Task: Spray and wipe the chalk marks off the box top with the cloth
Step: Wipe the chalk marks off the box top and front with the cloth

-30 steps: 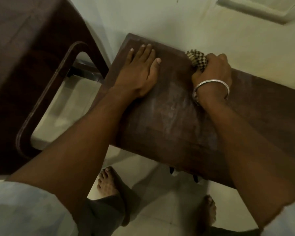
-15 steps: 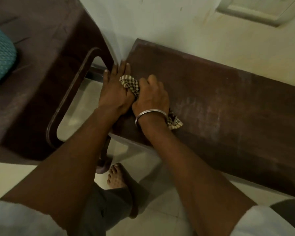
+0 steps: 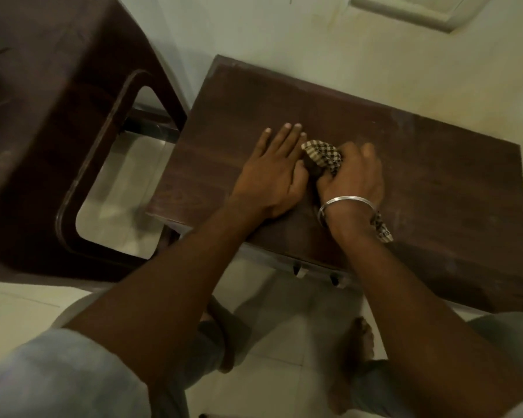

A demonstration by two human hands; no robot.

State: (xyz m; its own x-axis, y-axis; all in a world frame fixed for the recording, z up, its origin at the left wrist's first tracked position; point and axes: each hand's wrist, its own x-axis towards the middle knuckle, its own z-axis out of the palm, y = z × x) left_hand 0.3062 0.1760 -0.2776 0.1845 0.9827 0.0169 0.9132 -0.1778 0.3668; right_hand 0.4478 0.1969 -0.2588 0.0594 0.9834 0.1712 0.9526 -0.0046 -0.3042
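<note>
Head view: one dark brown box top [image 3: 405, 164], seen from above, set against a pale wall [image 3: 284, 34].
Hands: two, both on the box top, just beside each other near its middle.
Left hand [image 3: 274, 173]: flat, palm down, fingers spread and straight, holding nothing; its thumb lies close to the cloth.
Right hand [image 3: 355, 176]: curled tight around one checked cloth [image 3: 323, 156], pressing it onto the wood.
Cloth: one, bunched; a wad sticks out past the knuckles toward the left hand, and a loose tail shows behind the wrist, lying on the box top.
Bangle [image 3: 346, 202]: one, silver, on the right wrist.
Chalk marks: faint pale smears on the right part of the top and along the far edge; too dim to count.
Chair [image 3: 58, 116]: one, dark brown, left of the box, with a rounded opening in its side.
Feet: two, bare, on the tiled floor [image 3: 284, 342] below the near edge of the box; left foot [image 3: 224, 336], right foot [image 3: 360, 342].
Sleeves: two, light grey, at the lower corners.
</note>
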